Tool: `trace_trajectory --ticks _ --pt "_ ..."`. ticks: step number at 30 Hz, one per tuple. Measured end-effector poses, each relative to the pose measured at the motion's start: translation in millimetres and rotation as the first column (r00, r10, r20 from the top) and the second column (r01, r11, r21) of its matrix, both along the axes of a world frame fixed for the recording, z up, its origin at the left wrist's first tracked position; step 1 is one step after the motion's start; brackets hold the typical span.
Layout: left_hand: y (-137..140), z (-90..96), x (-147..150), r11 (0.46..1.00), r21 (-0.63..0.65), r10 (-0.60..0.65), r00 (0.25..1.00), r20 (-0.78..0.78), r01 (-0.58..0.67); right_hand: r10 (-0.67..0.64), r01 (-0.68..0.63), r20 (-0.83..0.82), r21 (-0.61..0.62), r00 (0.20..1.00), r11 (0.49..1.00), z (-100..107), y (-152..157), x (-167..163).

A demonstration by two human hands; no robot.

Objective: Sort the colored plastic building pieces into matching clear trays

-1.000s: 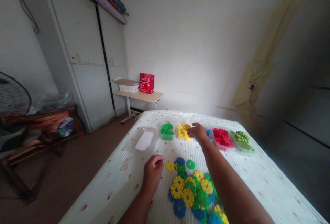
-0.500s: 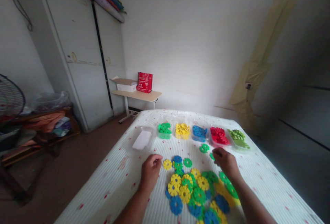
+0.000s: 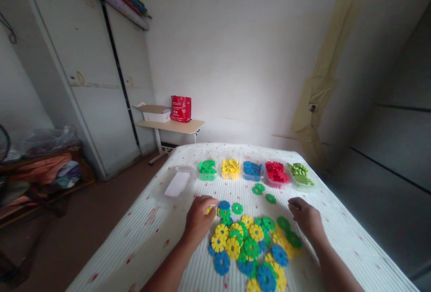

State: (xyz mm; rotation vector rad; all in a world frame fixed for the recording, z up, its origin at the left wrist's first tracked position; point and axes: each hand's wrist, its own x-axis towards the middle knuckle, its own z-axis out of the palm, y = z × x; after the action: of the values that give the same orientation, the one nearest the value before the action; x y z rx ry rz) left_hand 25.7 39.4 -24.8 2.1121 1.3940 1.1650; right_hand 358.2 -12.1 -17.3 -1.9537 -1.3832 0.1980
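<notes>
My left hand (image 3: 199, 218) is at the left edge of a loose pile of notched plastic discs. Its thumb and index finger close around a yellow disc (image 3: 210, 211), which they partly cover. My right hand (image 3: 307, 216) hovers to the right of the pile, fingers slightly bent and apart, with nothing visible in them. A single green disc (image 3: 270, 198) lies to its left, and a small group of green discs (image 3: 258, 189) sits farther back. The pile mixes yellow discs (image 3: 232, 248), blue discs (image 3: 222, 263) and green discs (image 3: 251, 248), many overlapping.
Along the back stand clear tubs of green pieces (image 3: 207, 168), yellow pieces (image 3: 230, 167), blue pieces (image 3: 252, 169), red pieces (image 3: 276, 173) and light green pieces (image 3: 299, 174). A clear tray (image 3: 192, 176) holding a white rectangle is at left. Beyond is a side table (image 3: 188, 127) with a red bag (image 3: 181, 109).
My right hand has drawn back to the right, away from the single green disc, now fully visible on the table. My left hand has moved onto the yellow disc. The view has shifted slightly right.
</notes>
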Motion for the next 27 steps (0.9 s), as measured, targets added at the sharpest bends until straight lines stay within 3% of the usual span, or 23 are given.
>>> trace_trajectory --ticks 4,7,10,15,19,24,27 --pt "6.8 23.2 33.1 0.99 -0.029 -0.137 0.937 -0.321 0.135 -0.063 0.062 0.024 0.031 0.998 0.998 -7.1 2.1 5.3" --pt "12.9 30.1 57.5 0.99 -0.085 -0.143 0.836 -0.529 0.115 -0.088 0.088 -0.007 0.037 0.996 0.995 -10.5 0.4 10.7" --pt "19.2 30.6 72.6 0.988 -0.137 -0.145 0.782 -0.606 0.077 -0.099 0.101 -0.052 0.027 0.994 0.995 -12.8 -1.6 15.6" --pt "30.0 32.1 76.5 0.972 -0.224 -0.189 0.784 -0.592 0.065 -0.099 0.106 -0.122 0.052 0.988 0.993 -14.5 -0.3 16.9" --pt "39.0 35.3 82.9 0.962 -0.259 -0.215 0.832 -0.511 0.09 -0.102 0.121 -0.183 0.092 0.978 0.988 -12.3 1.2 15.5" --pt "47.6 35.3 130.2 0.929 -0.271 -0.338 0.875 -0.347 0.252 -0.176 0.215 -0.348 0.077 0.921 0.973 -5.1 0.1 13.7" --pt "49.3 32.5 168.0 0.921 -0.274 -0.356 0.886 -0.297 0.278 -0.188 0.242 -0.406 0.084 0.894 0.967 -2.6 -0.6 12.0"
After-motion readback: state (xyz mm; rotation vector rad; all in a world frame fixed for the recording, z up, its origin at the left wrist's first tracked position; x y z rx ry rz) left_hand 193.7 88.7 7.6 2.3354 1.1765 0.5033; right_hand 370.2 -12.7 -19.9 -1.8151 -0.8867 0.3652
